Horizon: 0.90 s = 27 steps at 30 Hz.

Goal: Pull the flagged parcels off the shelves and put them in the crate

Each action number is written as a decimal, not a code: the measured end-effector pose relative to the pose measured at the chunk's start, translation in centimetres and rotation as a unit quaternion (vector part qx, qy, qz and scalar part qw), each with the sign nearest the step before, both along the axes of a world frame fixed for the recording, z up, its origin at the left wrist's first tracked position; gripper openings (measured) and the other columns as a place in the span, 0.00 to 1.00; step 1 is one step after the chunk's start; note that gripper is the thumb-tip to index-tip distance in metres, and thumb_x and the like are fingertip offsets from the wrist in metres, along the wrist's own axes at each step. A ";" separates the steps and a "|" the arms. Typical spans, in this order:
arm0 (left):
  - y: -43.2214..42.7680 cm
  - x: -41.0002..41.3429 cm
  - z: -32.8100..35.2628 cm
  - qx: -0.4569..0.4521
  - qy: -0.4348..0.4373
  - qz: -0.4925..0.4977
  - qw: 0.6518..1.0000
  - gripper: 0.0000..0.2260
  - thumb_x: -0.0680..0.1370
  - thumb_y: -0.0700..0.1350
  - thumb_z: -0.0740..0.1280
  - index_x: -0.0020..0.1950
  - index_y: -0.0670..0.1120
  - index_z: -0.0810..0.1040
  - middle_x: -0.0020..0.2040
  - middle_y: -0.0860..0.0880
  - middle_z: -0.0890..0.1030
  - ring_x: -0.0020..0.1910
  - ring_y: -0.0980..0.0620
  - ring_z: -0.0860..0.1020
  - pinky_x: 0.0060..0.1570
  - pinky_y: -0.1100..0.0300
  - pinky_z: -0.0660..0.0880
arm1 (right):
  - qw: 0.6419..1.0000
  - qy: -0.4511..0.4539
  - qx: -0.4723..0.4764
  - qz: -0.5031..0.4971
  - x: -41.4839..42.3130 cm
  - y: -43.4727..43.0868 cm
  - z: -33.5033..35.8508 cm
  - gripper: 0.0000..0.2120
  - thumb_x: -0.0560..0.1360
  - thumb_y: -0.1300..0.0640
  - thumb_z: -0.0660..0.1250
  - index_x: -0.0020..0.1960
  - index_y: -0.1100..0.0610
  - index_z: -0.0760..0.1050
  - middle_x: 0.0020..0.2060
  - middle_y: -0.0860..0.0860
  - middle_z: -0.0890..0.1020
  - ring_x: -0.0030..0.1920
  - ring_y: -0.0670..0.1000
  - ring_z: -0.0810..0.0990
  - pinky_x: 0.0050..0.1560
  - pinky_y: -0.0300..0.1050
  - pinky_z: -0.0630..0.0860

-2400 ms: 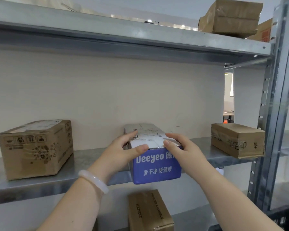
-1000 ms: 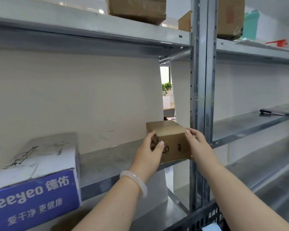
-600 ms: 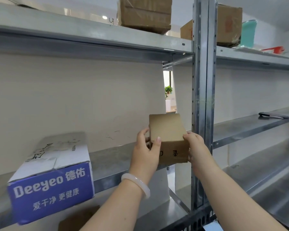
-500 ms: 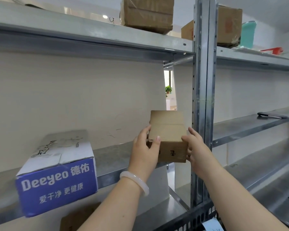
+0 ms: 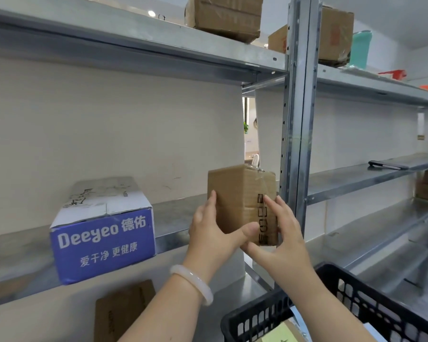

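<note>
Blue and white box (image 5: 101, 233) far left, sitting on the middle shelf (image 5: 178, 218), white letters on its front. Under it, a plain brown box (image 5: 124, 309) one shelf down, partly cut off. Next, left hand (image 5: 213, 233) with a white bracelet (image 5: 193, 282) on the wrist: fingers (image 5: 213, 201) curled round the left side of the small brown parcel (image 5: 237, 201), thumb pressed across its front near the bottom. Parcel held up on end in the air, off the shelf, just left of the grey metal post (image 5: 299, 119). Right hand (image 5: 279, 233) gripping the parcel's right side, fingers laid along the face with black print, thumb tucked under. Lower right, black crate (image 5: 344, 304) with holes in its wall, below both hands, some paper inside.
</note>
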<state>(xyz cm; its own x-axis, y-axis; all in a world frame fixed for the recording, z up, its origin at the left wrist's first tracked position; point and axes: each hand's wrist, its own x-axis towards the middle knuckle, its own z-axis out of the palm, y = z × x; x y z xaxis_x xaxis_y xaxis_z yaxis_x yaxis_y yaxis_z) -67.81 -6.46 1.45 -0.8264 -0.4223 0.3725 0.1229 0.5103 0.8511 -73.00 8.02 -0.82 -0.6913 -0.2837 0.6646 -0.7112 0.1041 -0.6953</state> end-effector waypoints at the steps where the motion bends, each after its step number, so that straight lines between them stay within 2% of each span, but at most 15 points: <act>1: -0.1 0.2 -0.2 0.004 0.005 0.001 1.000 0.49 0.67 0.63 0.75 0.79 0.61 0.49 0.75 0.55 0.57 0.74 0.50 0.60 0.72 0.45 0.65 | 1.000 -0.001 -0.002 0.007 0.2 0.1 -0.2 0.41 0.65 0.49 0.78 0.71 0.35 0.61 0.71 0.35 0.59 0.67 0.27 0.57 0.57 0.27 0.63; 3: -0.4 0.3 -0.7 0.033 0.017 0.000 0.999 0.46 0.67 0.60 0.76 0.78 0.63 0.51 0.74 0.54 0.59 0.72 0.50 0.63 0.69 0.46 0.68 | 0.999 -0.023 -0.020 0.028 0.4 0.4 -0.5 0.37 0.67 0.52 0.77 0.69 0.33 0.62 0.69 0.35 0.64 0.67 0.33 0.64 0.59 0.32 0.70; 5: -0.6 0.4 -1.4 0.072 0.028 -0.012 0.997 0.47 0.62 0.64 0.75 0.76 0.67 0.54 0.74 0.54 0.62 0.70 0.50 0.67 0.66 0.45 0.72 | 0.996 -0.060 -0.055 0.038 0.3 0.9 -0.7 0.34 0.71 0.52 0.74 0.69 0.32 0.63 0.65 0.34 0.70 0.64 0.38 0.70 0.61 0.42 0.74; 7: -0.6 0.6 -2.0 0.108 0.042 -0.041 0.992 0.46 0.59 0.66 0.75 0.74 0.70 0.58 0.72 0.55 0.66 0.68 0.51 0.71 0.64 0.46 0.74 | 0.992 -0.102 -0.072 0.036 0.1 1.3 -0.6 0.31 0.73 0.50 0.72 0.70 0.34 0.63 0.66 0.38 0.72 0.63 0.43 0.73 0.62 0.50 0.75; 9: -0.5 0.6 -2.6 0.153 0.060 -0.077 0.983 0.42 0.60 0.63 0.76 0.72 0.69 0.63 0.70 0.55 0.71 0.65 0.51 0.75 0.62 0.48 0.76 | 0.981 -0.151 -0.100 0.073 0.3 1.6 -0.6 0.27 0.75 0.51 0.70 0.71 0.40 0.66 0.63 0.42 0.77 0.59 0.44 0.78 0.55 0.46 0.79; 11: -0.4 0.7 -3.1 0.196 0.072 -0.106 0.972 0.38 0.62 0.60 0.76 0.70 0.67 0.67 0.66 0.56 0.76 0.62 0.51 0.78 0.61 0.49 0.77 | 0.971 -0.175 -0.122 0.109 0.9 1.7 -0.5 0.21 0.76 0.56 0.67 0.67 0.46 0.70 0.55 0.42 0.82 0.54 0.42 0.81 0.47 0.38 0.80; 13: -0.3 0.7 -3.7 0.195 0.076 -0.108 0.972 0.35 0.65 0.61 0.75 0.70 0.68 0.68 0.66 0.55 0.76 0.63 0.51 0.77 0.63 0.47 0.76 | 0.971 -0.174 -0.122 0.112 1.4 1.8 -0.7 0.18 0.77 0.57 0.66 0.65 0.45 0.72 0.52 0.40 0.83 0.53 0.40 0.81 0.44 0.34 0.79; 15: -0.2 0.7 -4.1 0.156 0.073 -0.054 0.984 0.26 0.71 0.60 0.72 0.67 0.71 0.70 0.66 0.55 0.73 0.66 0.51 0.74 0.64 0.46 0.74 | 0.974 -0.164 -0.117 0.106 1.8 1.7 -0.9 0.17 0.79 0.57 0.64 0.64 0.42 0.73 0.53 0.38 0.82 0.53 0.35 0.79 0.43 0.30 0.77; 17: -0.1 1.1 -4.3 0.126 0.083 -0.013 0.988 0.20 0.76 0.53 0.70 0.63 0.73 0.71 0.62 0.59 0.75 0.63 0.55 0.75 0.63 0.48 0.75 | 0.983 -0.138 -0.085 0.081 2.3 1.6 -1.3 0.18 0.80 0.55 0.63 0.66 0.38 0.72 0.60 0.38 0.78 0.58 0.34 0.76 0.51 0.34 0.78; 19: 0.4 1.7 -4.2 0.117 0.093 -0.024 0.988 0.22 0.76 0.52 0.71 0.63 0.72 0.70 0.60 0.62 0.78 0.61 0.59 0.76 0.62 0.53 0.76 | 0.992 -0.102 -0.050 0.057 2.9 1.5 -2.0 0.20 0.80 0.52 0.62 0.69 0.36 0.69 0.65 0.34 0.73 0.65 0.36 0.70 0.64 0.45 0.73; 20: 0.6 2.0 -4.2 0.114 0.082 -0.037 0.989 0.26 0.73 0.55 0.73 0.68 0.68 0.68 0.62 0.62 0.77 0.63 0.60 0.74 0.64 0.54 0.74 | 0.995 -0.086 -0.036 0.043 3.2 1.5 -2.3 0.20 0.80 0.50 0.62 0.70 0.36 0.67 0.65 0.31 0.70 0.68 0.36 0.67 0.67 0.47 0.70; 22: 1.1 2.2 -4.4 0.117 0.053 -0.066 0.990 0.45 0.66 0.61 0.77 0.77 0.63 0.55 0.70 0.59 0.71 0.68 0.57 0.70 0.68 0.49 0.71 | 0.998 -0.057 -0.003 0.013 4.1 1.4 -2.8 0.23 0.76 0.45 0.59 0.71 0.36 0.66 0.66 0.26 0.65 0.70 0.33 0.61 0.69 0.44 0.64; 23: 1.3 2.2 -4.5 0.122 0.041 -0.075 0.989 0.50 0.65 0.60 0.78 0.78 0.63 0.51 0.71 0.57 0.69 0.69 0.56 0.69 0.69 0.48 0.70 | 0.999 -0.048 0.012 0.000 4.5 1.4 -3.0 0.24 0.75 0.44 0.58 0.71 0.36 0.65 0.67 0.26 0.64 0.71 0.33 0.59 0.70 0.43 0.61; 25: 1.4 2.2 -4.7 0.131 0.043 -0.089 0.986 0.50 0.66 0.55 0.79 0.78 0.63 0.50 0.70 0.57 0.68 0.68 0.56 0.69 0.68 0.50 0.70 | 0.999 -0.043 0.024 -0.021 5.2 1.7 -3.3 0.23 0.76 0.44 0.57 0.70 0.36 0.65 0.68 0.26 0.64 0.71 0.32 0.58 0.69 0.40 0.59; 27: 1.5 2.2 -5.2 0.148 0.044 -0.098 0.983 0.46 0.70 0.48 0.78 0.78 0.61 0.51 0.67 0.56 0.71 0.62 0.63 0.72 0.61 0.59 0.73 | 0.997 -0.059 0.017 -0.038 5.9 2.4 -3.6 0.20 0.77 0.45 0.57 0.68 0.34 0.66 0.67 0.27 0.66 0.70 0.31 0.60 0.67 0.36 0.60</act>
